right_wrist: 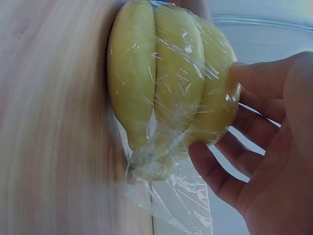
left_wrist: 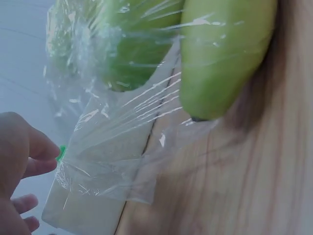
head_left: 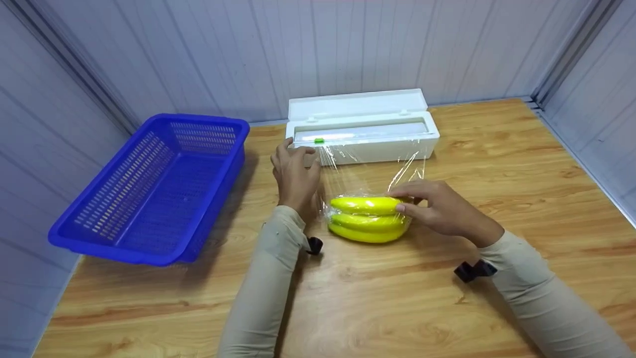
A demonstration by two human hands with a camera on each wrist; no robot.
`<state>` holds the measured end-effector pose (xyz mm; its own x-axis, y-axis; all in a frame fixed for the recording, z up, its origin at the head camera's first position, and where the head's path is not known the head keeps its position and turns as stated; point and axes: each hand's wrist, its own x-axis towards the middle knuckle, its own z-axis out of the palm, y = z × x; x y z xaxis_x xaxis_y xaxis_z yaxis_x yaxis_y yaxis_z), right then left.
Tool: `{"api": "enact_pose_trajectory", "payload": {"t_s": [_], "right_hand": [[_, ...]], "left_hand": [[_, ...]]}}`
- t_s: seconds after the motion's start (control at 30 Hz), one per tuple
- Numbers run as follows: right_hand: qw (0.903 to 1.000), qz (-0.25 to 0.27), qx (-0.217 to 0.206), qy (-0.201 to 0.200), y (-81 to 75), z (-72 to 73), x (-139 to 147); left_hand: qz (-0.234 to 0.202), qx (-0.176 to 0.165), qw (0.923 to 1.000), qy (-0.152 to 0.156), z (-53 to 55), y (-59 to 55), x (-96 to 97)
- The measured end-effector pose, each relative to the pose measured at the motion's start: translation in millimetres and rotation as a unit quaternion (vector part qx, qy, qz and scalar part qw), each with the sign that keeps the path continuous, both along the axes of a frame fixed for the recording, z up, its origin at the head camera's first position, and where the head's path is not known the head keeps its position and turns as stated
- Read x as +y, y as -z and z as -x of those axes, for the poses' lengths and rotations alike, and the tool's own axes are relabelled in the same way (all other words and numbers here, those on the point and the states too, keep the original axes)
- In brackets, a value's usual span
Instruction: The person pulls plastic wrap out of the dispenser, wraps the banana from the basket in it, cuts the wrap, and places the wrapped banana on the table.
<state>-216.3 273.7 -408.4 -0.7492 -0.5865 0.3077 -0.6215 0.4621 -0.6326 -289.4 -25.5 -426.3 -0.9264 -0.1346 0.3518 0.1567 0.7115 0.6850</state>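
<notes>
Wooden tabletop [head_left: 367, 308] below, bananas [head_left: 370, 222] sit left of the right hand [head_left: 437, 206] pinching them.

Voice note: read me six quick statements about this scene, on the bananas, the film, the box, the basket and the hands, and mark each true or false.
1. The blue basket is left of the white box in the head view. True.
2. The box is closed. False: its lid stands open at the back.
3. Clear film stretches between the box and the bananas. True.
4. The bananas are in the basket. False: they are outside it, in front of the box.
5. The right hand touches the wrapped bananas. True.
6. The left hand is inside the basket. False: it is at the box, near the green slider.
</notes>
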Motion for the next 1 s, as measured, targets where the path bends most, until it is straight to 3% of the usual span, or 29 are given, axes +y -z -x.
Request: {"api": "enact_pose_trajectory", "payload": {"t_s": [0.4,0.63,1.0], "right_hand": [[0.9994,-0.031,-0.016,0.005,-4.5,1.5,0.6],[0.999,-0.036,-0.019,0.02,-9.7,4.6,-0.7],[0.9985,-0.012,0.011,0.052,-20.2,16.0,-4.0]], "left_hand": [[-0.013,-0.052,0.9985,0.007,2.8,6.5,-2.3],[0.004,-0.075,0.9971,-0.014,5.6,7.0,-1.4],[-0.029,-0.054,0.9974,-0.039,8.3,5.4,-3.8]]}}
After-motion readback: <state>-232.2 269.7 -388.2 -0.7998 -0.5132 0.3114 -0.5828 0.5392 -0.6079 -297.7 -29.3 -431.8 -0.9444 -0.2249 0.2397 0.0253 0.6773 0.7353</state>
